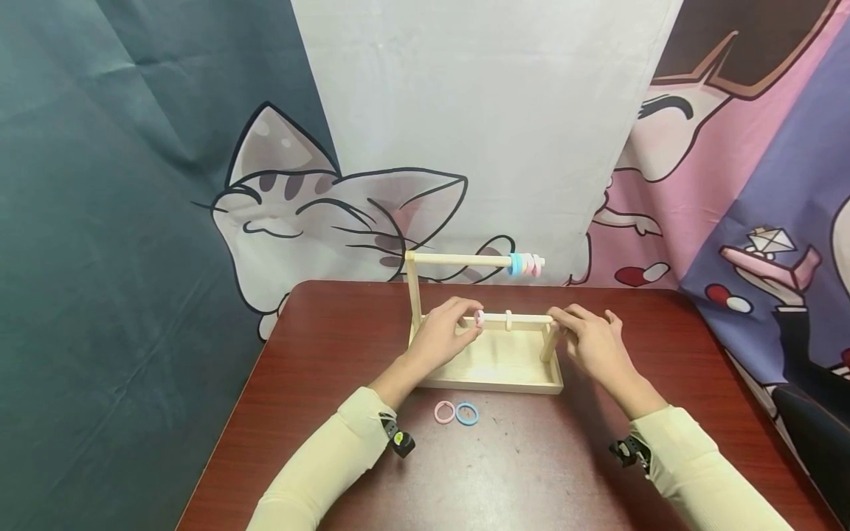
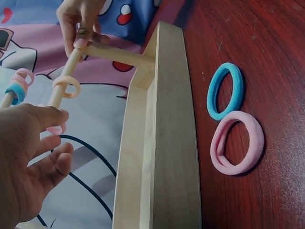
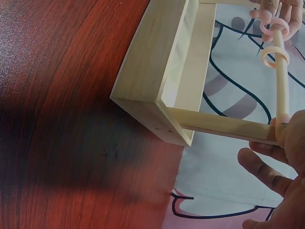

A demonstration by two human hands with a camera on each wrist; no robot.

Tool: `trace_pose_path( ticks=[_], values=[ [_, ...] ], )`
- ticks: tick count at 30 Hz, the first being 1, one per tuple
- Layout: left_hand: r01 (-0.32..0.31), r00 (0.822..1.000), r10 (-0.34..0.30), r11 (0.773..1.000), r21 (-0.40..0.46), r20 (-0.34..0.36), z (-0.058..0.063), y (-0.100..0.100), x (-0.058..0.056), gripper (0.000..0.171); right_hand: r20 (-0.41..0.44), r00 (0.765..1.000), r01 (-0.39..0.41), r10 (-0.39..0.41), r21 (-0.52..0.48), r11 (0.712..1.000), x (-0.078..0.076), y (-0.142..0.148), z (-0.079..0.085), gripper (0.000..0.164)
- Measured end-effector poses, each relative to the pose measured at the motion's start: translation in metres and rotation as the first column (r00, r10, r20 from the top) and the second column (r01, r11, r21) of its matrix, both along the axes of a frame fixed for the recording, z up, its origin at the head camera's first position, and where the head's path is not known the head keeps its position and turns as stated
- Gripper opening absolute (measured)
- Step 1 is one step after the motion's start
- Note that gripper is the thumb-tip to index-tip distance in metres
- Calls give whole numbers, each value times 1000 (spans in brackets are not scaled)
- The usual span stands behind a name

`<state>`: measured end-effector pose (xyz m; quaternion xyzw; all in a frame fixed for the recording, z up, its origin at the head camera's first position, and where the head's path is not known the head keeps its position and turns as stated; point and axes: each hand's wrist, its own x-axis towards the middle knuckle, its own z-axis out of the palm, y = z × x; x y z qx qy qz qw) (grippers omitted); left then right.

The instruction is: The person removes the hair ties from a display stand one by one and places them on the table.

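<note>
A wooden two-bar stand stands on the table. My left hand pinches a pink hair tie between thumb and fingers at the left, free end of the lower bar. The tie encircles the bar's tip. Farther right, a cream hair tie hangs around that same bar. At the bar's other end, my right hand grips the top of the short post with thumb and fingertips. Its other fingers are spread.
The upper bar carries several hair ties near its right end, a blue one among them. In front of the stand, a pink hair tie and a blue hair tie lie side by side on the table. A printed cloth hangs behind.
</note>
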<state>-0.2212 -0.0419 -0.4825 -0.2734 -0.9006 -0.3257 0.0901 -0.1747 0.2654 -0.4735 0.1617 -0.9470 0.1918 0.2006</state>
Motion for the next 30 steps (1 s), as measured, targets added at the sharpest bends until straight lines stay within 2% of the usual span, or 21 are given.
trace_pose_path(
  ticks=[8,15,22,30],
  values=[
    [17,1000,-17,1000,-18,6,-6,-7,2,36,6,1000,-1,1,1,1000,1,-1,0,37],
    [26,1000,-25,994,-110,11,-9,-12,11,36,6,1000,-3,3,-3,1000,0,-1,0,36],
    [36,997,-51,974,-223,-59,-11,-14,18,38,13,1000,-2,2,-5,1000,-1,-1,0,34],
    [83,993,-101,961,-265,-55,-12,-15,33,38,20,1000,-3,3,-3,1000,-1,-1,2,35]
  ],
)
